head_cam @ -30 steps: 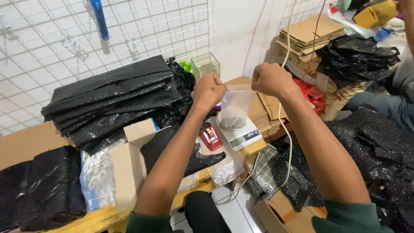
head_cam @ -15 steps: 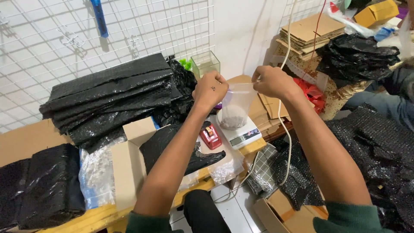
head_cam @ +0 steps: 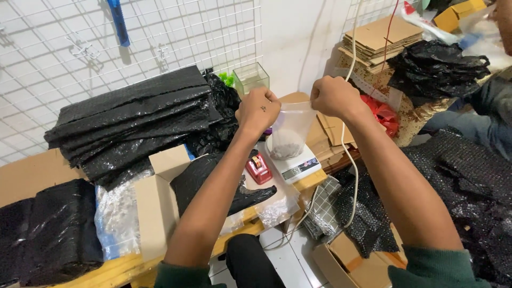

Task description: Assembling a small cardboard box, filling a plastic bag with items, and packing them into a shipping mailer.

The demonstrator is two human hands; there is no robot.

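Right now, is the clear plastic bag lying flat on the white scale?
No: the clear plastic bag hangs upright, its top edge pinched by the left hand and right hand, its filled bottom resting on the white scale.

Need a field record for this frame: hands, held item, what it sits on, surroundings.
left hand: left hand pinches the left top edge of the clear plastic bag
right hand: right hand pinches the right top edge
bag contents: small dark grainy heap at the bottom
bag support: bottom rests on the white scale
beside scale: red tape dispenser
left of hands: stack of black bubble wrap
back right: flat cardboard stack
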